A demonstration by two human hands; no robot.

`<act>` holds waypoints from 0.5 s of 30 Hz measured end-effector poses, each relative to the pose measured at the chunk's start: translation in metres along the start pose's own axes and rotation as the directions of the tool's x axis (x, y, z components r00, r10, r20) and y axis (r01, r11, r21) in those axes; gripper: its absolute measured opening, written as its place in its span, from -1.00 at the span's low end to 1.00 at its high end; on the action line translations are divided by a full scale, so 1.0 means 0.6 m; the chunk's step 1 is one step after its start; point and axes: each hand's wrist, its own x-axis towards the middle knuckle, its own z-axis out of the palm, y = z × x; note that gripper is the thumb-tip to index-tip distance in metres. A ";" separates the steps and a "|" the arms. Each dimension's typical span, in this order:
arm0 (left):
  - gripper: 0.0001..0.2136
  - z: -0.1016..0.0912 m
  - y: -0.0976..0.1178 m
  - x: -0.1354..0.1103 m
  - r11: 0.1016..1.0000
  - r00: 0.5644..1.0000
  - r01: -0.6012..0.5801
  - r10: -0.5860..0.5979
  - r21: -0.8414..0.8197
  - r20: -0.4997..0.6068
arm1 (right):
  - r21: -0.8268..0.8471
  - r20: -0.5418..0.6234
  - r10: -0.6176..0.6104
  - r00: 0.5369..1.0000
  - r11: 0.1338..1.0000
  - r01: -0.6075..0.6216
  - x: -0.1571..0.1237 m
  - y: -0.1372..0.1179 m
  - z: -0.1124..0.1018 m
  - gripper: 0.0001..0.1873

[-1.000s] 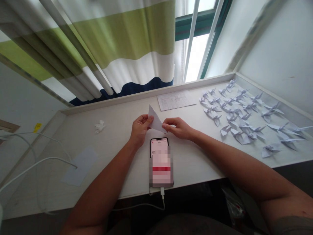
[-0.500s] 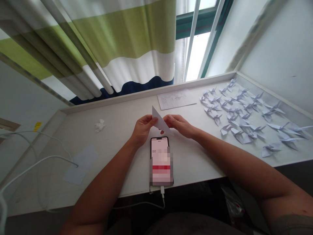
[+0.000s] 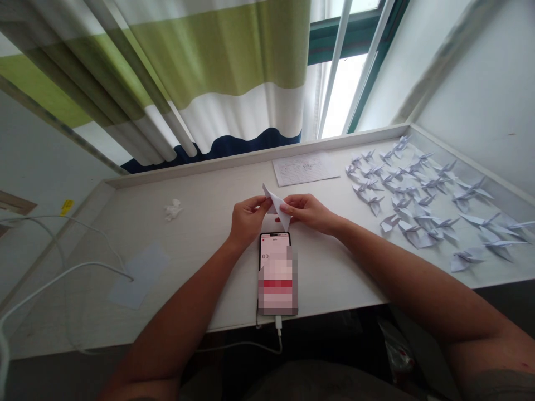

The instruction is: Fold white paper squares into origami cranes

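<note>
We pinch the folded paper (image 3: 277, 203) between our left hand (image 3: 246, 220) and our right hand (image 3: 308, 213), neither clearly nearer, its long axis slanting from far left to near right, just beyond the phone (image 3: 277, 273).

Glaring daylight through the window (image 3: 345, 89) softly lights the worktop (image 3: 204, 217); below, shadows deepen; pixelation veils the smartphone screen (image 3: 278, 273).
</note>
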 end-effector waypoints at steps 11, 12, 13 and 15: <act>-0.75 -0.003 0.018 0.007 0.918 0.975 0.191 -0.219 -0.347 -0.045 | 0.154 -0.211 -0.076 0.975 0.982 0.109 0.006 -0.005 -0.011 -0.51; -0.74 -0.003 0.017 0.008 0.918 0.974 0.191 -0.223 -0.348 -0.052 | 0.168 -0.229 -0.080 0.970 0.978 0.120 0.007 -0.005 -0.011 -0.50; -0.74 -0.003 0.016 0.008 0.919 0.973 0.189 -0.223 -0.346 -0.061 | 0.181 -0.250 -0.084 0.965 0.975 0.131 0.007 -0.006 -0.012 -0.48; -0.73 -0.003 0.014 0.008 0.920 0.970 0.192 -0.230 -0.341 -0.076 | 0.198 -0.296 -0.089 0.951 0.968 0.152 0.007 -0.007 -0.013 -0.47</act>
